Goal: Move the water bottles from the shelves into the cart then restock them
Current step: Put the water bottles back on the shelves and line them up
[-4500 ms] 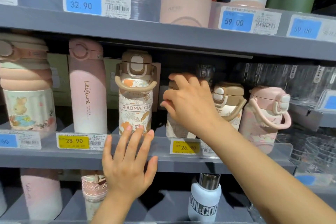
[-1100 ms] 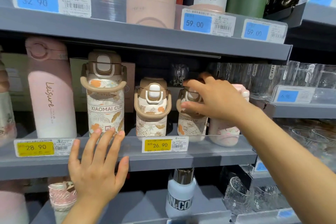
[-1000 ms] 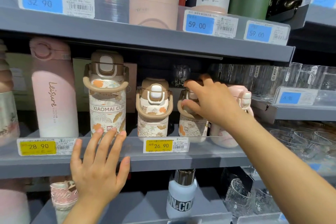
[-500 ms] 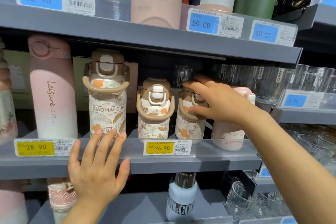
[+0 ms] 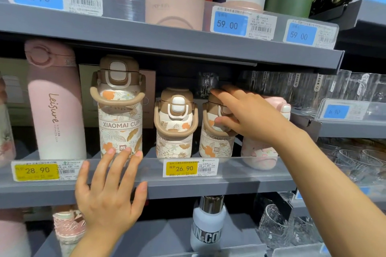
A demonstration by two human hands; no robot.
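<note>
On the middle shelf [image 5: 208, 185], head view: the second small floral bottle [image 5: 215, 142] has been turned label-forward since half a second ago and is gripped at its lid by the right hand [image 5: 248, 117]; restocking is judged under way. The left hand [image 5: 108, 192] is spread flat on the shelf edge. Readable: "XIAOMAI CUP", "Leisure", "SPORTS", tags 28.90, 26.90, 32.90, 59.00.
</note>
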